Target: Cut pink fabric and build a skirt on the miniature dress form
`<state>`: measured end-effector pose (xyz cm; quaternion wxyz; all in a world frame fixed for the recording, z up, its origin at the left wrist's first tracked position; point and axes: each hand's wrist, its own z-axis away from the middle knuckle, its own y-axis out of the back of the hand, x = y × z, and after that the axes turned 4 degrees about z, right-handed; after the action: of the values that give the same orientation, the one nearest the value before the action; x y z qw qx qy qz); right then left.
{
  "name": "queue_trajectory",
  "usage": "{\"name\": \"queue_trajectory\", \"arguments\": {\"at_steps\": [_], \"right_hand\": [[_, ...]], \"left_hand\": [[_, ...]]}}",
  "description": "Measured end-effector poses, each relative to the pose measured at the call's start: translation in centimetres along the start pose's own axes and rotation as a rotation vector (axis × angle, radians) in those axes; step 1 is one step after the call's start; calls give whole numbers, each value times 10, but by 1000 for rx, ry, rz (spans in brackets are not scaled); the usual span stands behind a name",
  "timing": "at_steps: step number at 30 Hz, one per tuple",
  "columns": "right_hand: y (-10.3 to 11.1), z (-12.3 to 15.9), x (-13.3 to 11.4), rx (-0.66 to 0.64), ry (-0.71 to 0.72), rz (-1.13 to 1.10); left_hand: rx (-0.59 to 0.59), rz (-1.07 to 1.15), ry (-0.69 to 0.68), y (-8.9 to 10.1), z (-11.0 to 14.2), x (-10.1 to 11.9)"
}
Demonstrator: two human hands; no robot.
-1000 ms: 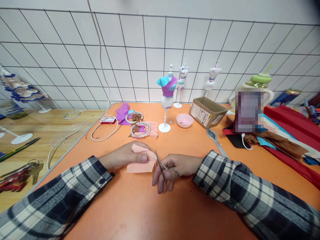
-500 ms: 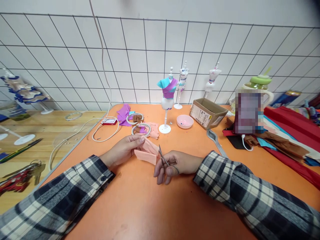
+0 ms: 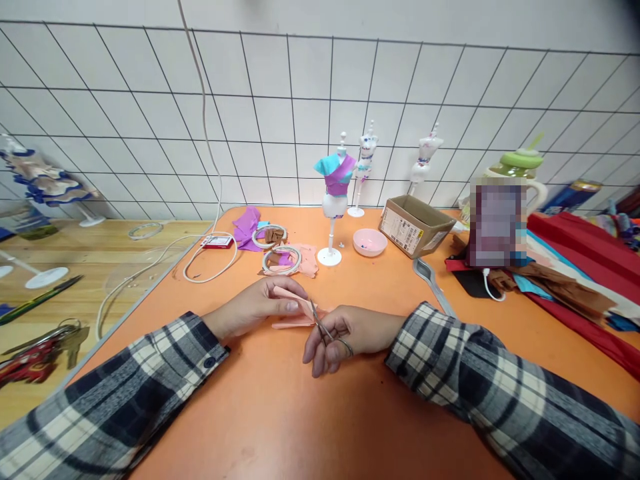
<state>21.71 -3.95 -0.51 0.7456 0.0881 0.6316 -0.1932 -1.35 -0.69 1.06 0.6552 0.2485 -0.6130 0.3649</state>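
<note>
My left hand (image 3: 265,307) pinches a folded piece of peach crepe paper (image 3: 293,321) between thumb and fingers, low over the orange table (image 3: 260,413). My right hand (image 3: 335,337) has its fingers through the handles of small metal scissors (image 3: 323,325). The scissors' blades point up and to the left, at the right end of the paper; whether they are cutting into it I cannot tell. Beyond both hands stands a small white dress form (image 3: 334,205) wrapped in turquoise and purple strips.
Behind the left hand lie tape rolls (image 3: 283,261) among purple (image 3: 247,228) and peach scraps. A pink bowl (image 3: 370,243), a cardboard box (image 3: 417,227) and two more dress forms stand at the back. Right: a blurred-out phone (image 3: 497,223) and a mug. Left: a white cable (image 3: 210,281), keys.
My left hand has moved down and slightly right, with its thumb now over the paper. The paper has tilted flatter. The scissors have shifted a little left and down.
</note>
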Motion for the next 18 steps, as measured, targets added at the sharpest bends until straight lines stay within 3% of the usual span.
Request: {"name": "queue_trajectory", "arguments": {"at_steps": [5, 10, 15, 18], "right_hand": [[0, 2, -3, -4, -15, 26], [6, 11, -9, -91, -122, 68], [6, 11, -9, -143, -119, 38], [4, 8, -5, -132, -104, 22]], "left_hand": [[1, -23, 33, -2, 0, 0], [-73, -90, 91, 1, 2, 3], [-47, -141, 69, -2, 4, 5], [-96, -156, 104, -3, 4, 6]]}}
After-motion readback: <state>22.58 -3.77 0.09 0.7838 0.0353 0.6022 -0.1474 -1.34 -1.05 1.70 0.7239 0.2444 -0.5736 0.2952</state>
